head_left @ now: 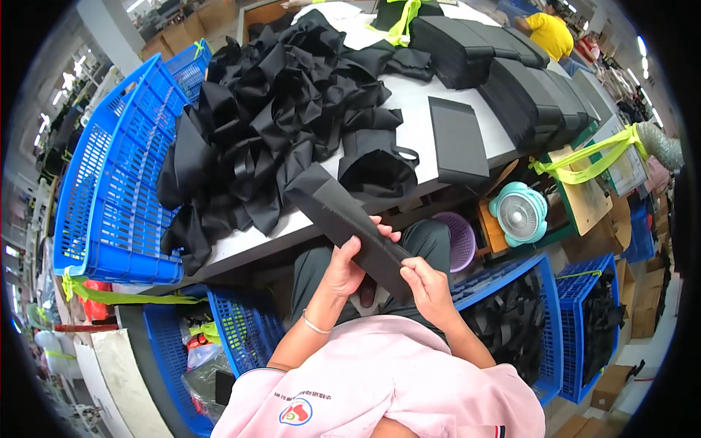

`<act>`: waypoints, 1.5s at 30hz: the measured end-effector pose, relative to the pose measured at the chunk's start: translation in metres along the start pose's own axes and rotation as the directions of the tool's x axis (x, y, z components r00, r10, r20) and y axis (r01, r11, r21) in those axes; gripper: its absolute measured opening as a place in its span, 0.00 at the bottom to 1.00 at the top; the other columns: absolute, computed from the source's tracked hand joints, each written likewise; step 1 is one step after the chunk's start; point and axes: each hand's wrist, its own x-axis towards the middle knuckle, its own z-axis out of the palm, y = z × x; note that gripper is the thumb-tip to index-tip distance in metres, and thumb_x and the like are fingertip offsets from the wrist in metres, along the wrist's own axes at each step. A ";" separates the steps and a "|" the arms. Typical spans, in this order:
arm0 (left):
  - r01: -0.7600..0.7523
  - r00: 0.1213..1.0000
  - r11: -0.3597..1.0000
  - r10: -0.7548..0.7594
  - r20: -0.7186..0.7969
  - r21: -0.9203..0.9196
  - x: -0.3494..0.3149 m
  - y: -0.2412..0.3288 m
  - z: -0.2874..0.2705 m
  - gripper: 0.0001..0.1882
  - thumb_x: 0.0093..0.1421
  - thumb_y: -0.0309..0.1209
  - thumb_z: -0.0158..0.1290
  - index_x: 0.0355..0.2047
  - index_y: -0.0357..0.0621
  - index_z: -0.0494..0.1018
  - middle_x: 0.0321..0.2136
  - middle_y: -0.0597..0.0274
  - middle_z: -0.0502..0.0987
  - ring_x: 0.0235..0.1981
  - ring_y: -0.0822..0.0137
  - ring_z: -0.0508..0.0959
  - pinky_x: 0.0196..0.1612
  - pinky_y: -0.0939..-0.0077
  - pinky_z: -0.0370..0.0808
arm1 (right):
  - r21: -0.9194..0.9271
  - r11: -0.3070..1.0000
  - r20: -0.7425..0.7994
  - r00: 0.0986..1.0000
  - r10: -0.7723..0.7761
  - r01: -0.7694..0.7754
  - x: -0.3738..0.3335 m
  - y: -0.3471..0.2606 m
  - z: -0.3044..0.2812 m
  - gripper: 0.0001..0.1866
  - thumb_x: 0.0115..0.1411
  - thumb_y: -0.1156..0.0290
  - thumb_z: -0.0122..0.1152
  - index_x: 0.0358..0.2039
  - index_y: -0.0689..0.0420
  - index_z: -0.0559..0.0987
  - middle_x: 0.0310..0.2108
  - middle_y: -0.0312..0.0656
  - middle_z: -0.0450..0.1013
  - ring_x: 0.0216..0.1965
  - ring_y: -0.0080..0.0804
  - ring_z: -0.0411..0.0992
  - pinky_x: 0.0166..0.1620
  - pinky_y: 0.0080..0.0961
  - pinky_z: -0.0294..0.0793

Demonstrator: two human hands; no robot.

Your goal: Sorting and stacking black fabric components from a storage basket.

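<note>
**Folded black piece over the lap: layers at risk of slipping**

Mid-frame, a folded black fabric piece [350,223] is slanting above the person's lap, just off the near edge of the white surface [412,102].

Left hand [345,271]: grip is partly closing around the middle, thumb on the near side, fingertips showing past the far edge. Right hand [427,290]: grip is pinching the edge near the lower-right end, thumb against fingers.

Main risk, my judgement: layers are appearing to part along the upper side; a loosening pinch could be letting them skew or crease. Both grips slackening could be dropping the piece toward the floor, nothing else visibly supporting it.

Second risk: the loose heap of black fabric pieces [270,109], upper left of centre, is crowding the near edge; a snagging forearm could be dragging some off.
</note>
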 end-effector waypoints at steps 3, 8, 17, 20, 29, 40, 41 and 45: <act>0.097 0.988 0.995 -0.098 -0.120 -0.014 -0.009 0.004 -0.005 0.31 0.60 0.44 0.60 0.56 0.35 0.68 0.50 0.46 0.77 0.56 0.49 0.75 0.62 0.53 0.69 | -0.016 0.999 -0.067 0.997 0.029 -0.030 0.000 0.004 0.008 0.07 0.67 0.72 0.57 0.38 0.62 0.77 0.22 0.40 0.70 0.24 0.21 0.68 0.28 0.20 0.68; 0.096 0.989 0.994 -0.101 -0.105 -0.056 -0.016 0.004 0.004 0.28 0.58 0.36 0.53 0.56 0.32 0.68 0.49 0.44 0.78 0.56 0.46 0.74 0.63 0.52 0.68 | -0.065 0.996 -0.134 0.990 0.046 -0.056 -0.002 0.008 0.013 0.05 0.64 0.73 0.62 0.36 0.61 0.78 0.22 0.43 0.73 0.21 0.23 0.71 0.26 0.20 0.69; -0.104 0.967 0.976 0.054 -0.250 -0.190 0.000 0.019 -0.022 0.24 0.53 0.36 0.53 0.48 0.35 0.71 0.39 0.50 0.78 0.46 0.48 0.77 0.56 0.53 0.72 | 0.072 0.986 -0.149 0.976 0.161 -0.152 -0.007 0.024 0.008 0.24 0.54 0.78 0.70 0.51 0.60 0.72 0.35 0.37 0.71 0.26 0.17 0.67 0.30 0.14 0.68; -0.174 0.964 0.963 0.125 -0.233 -0.205 0.002 0.032 -0.030 0.27 0.54 0.36 0.53 0.53 0.36 0.70 0.43 0.49 0.78 0.49 0.48 0.76 0.59 0.53 0.70 | 0.231 0.941 -0.099 0.957 0.274 -0.245 -0.012 0.046 0.004 0.28 0.61 0.72 0.65 0.59 0.61 0.66 0.51 0.44 0.68 0.40 0.21 0.72 0.40 0.16 0.73; -0.109 0.992 0.954 0.121 0.025 -0.280 -0.001 0.027 -0.037 0.37 0.52 0.38 0.55 0.62 0.34 0.65 0.54 0.45 0.75 0.60 0.43 0.71 0.65 0.51 0.66 | 0.762 -0.086 0.647 0.754 0.113 -0.641 -0.023 0.057 0.034 0.25 0.64 0.66 0.64 0.58 0.58 0.68 0.48 0.40 0.76 0.49 0.30 0.76 0.52 0.32 0.77; -0.127 0.991 0.966 0.117 -0.058 -0.223 -0.005 0.020 -0.039 0.32 0.51 0.34 0.54 0.58 0.35 0.69 0.51 0.46 0.77 0.58 0.43 0.71 0.66 0.51 0.63 | 0.924 -0.027 0.365 0.861 0.355 -0.381 -0.022 0.057 0.020 0.16 0.62 0.75 0.60 0.49 0.51 0.71 0.37 0.31 0.73 0.23 0.14 0.66 0.28 0.18 0.67; -0.149 0.986 0.972 0.131 -0.107 -0.180 -0.004 0.023 -0.038 0.32 0.51 0.34 0.54 0.57 0.34 0.70 0.50 0.46 0.77 0.57 0.44 0.72 0.65 0.52 0.64 | 0.912 0.099 0.321 0.844 0.429 -0.397 -0.024 0.062 0.020 0.17 0.63 0.71 0.61 0.51 0.52 0.71 0.37 0.32 0.73 0.26 0.17 0.69 0.32 0.20 0.70; -0.177 0.969 0.979 0.155 -0.192 -0.102 -0.003 0.025 -0.038 0.31 0.50 0.34 0.53 0.56 0.34 0.71 0.49 0.45 0.78 0.56 0.44 0.73 0.64 0.53 0.66 | 0.807 0.107 0.463 0.735 0.495 -0.580 -0.021 0.031 0.027 0.23 0.65 0.64 0.62 0.57 0.58 0.68 0.43 0.42 0.75 0.42 0.31 0.77 0.49 0.29 0.78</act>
